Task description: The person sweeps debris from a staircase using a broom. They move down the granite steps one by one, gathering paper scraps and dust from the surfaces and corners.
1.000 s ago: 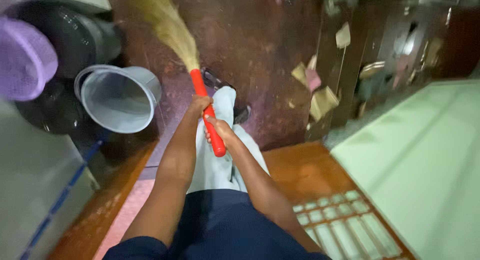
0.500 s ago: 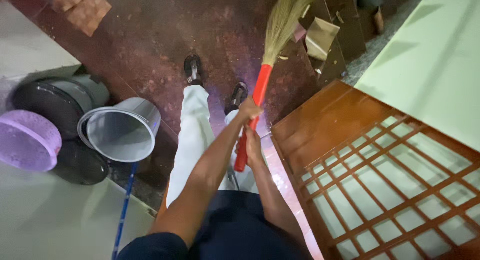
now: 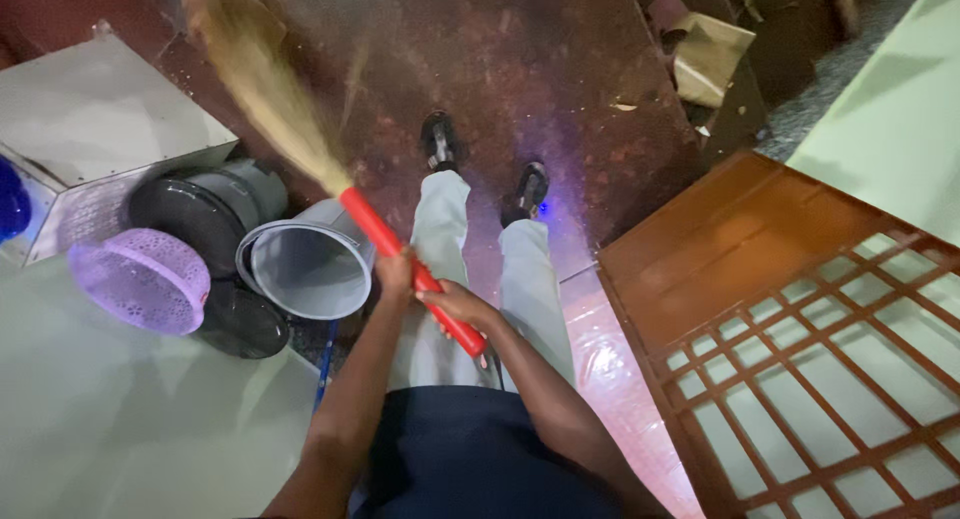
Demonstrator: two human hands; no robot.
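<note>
Floor [image 3: 560,69]: dark reddish-brown, speckled, taking up the upper middle of the view; the person is standing on it in dark shoes.
Door [image 3: 800,319]: brown wooden lattice panel with pale panes, lying at right, just beside the person's right leg.
Wall [image 3: 890,109]: pale green, running along the far right edge.
Box [image 3: 100,119]: grey metal, sitting at upper left, beside the bins.
Dark bin [image 3: 205,204]: black, round, sitting next to the box; a second dark round shape is lying just below it.
Bucket [image 3: 305,264]: grey, tipped on its side with its mouth facing the camera, touching the dark bin; the broom handle is crossing just above its rim.
Basket [image 3: 142,279]: purple, perforated, lying at left against the dark bin.
Broom [image 3: 370,219]: red handle with straw bristles, slanting from lower middle up to the upper left; bristles are blurring over the floor near the box.
Cardboard [image 3: 710,54]: tan scraps, lying at upper right near dark furniture, well apart from the bristles.
Left hand [image 3: 395,274]: closing around the red handle, higher up, nearer the bristles.
Right hand [image 3: 450,304]: gripping the handle lower down, near its end, just below the left hand.
</note>
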